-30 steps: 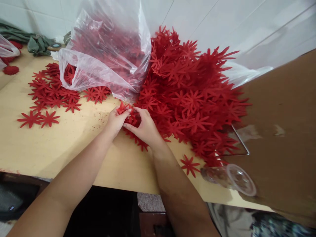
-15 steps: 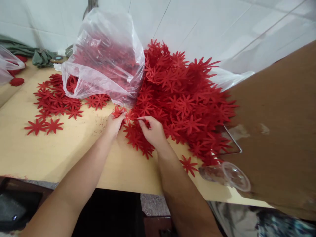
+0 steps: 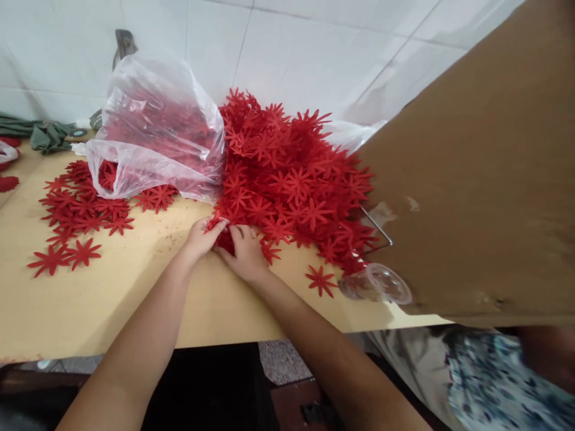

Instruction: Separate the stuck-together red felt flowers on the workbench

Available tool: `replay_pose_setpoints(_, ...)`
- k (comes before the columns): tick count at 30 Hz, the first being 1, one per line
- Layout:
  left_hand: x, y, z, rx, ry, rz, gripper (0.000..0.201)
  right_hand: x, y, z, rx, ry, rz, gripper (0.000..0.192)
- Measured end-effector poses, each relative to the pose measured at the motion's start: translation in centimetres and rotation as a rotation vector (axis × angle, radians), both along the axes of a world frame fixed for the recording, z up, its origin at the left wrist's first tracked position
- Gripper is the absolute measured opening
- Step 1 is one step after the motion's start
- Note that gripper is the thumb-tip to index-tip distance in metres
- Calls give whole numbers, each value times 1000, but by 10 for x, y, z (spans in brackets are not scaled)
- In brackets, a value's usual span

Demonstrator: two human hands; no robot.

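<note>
My left hand (image 3: 200, 236) pinches red flower-shaped cutouts (image 3: 214, 222) between thumb and fingers, just in front of a plastic bag. My right hand (image 3: 245, 254) is right beside it, fingers curled over more red petalled pieces (image 3: 226, 241); how many it holds is hidden. Behind the hands rises a large heap of red flower cutouts (image 3: 291, 182), each with narrow petals. The clear bag (image 3: 155, 173) to the left is full of the same red pieces. A smaller loose pile (image 3: 85, 203) spreads by the bag's open side.
One single cutout (image 3: 320, 280) lies near a clear plastic cup (image 3: 377, 284) tipped on its side. A large brown board (image 3: 485, 179) stands along the right. Green cloth (image 3: 49, 136) lies at the back left. Patterned fabric (image 3: 498, 377) shows below the table edge at right.
My right hand has moved in against my left, where it was apart, with a cutout at its fingertips. The view has swung, shifting the table's contents leftward.
</note>
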State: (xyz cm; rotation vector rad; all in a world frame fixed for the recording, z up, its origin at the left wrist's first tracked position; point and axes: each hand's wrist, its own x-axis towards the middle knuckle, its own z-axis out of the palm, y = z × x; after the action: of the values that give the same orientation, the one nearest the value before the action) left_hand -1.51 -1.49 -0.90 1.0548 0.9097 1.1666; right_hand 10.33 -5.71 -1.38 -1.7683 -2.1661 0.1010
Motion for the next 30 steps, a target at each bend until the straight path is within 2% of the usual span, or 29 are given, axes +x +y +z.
replay_pose_setpoints(2, -2, 1, 3, -12, -21, 52, 22, -5, 2, 4, -20, -59, 47, 33)
replay_pose_setpoints(3, -3, 2, 4, -20, -29, 83, 22, -6, 3, 6, -35, -90, 63, 28)
replay_pose_setpoints(7, -10, 6, 4, -68, -80, 178, 28, 8, 12, 19, -22, -112, 74, 28)
replay_pose_setpoints(10, -15, 7, 6, -127, -179, 179, 33, 42, 33, 42, 149, -15, 11, 20)
replay_pose_setpoints(13, -16, 6, 10, -201, -271, 148, 40, 91, 66, 74, 399, 89, -136, 13)
replay_pose_setpoints(15, -16, 5, 12, -244, -310, 123, 45, 121, 87, 94, 436, 130, -270, 19)
replay_pose_setpoints(17, -17, 5, 13, -265, -334, 112, 50, 142, 100, 107, 406, 129, -437, 47)
replay_pose_setpoints(19, -18, 5, 14, -263, -357, 108, 54, 149, 102, 113, 388, 128, -565, 67)
replay_pose_setpoints(21, -18, 5, 15, -263, -376, 104, 59, 139, 96, 111, 435, 112, -550, 69)
replay_pose_setpoints(24, -19, 3, 16, -305, -392, 79, 65, 96, 74, 96, 523, 44, -296, 61)
replay_pose_setpoints(27, -19, 2, 17, -322, -419, 32, 69, 38, 52, 75, 426, 93, 37, 46)
replay_pose_setpoints(30, -20, 2, 18, -295, -426, -22, 75, -11, 39, 53, 274, 150, 223, 52)
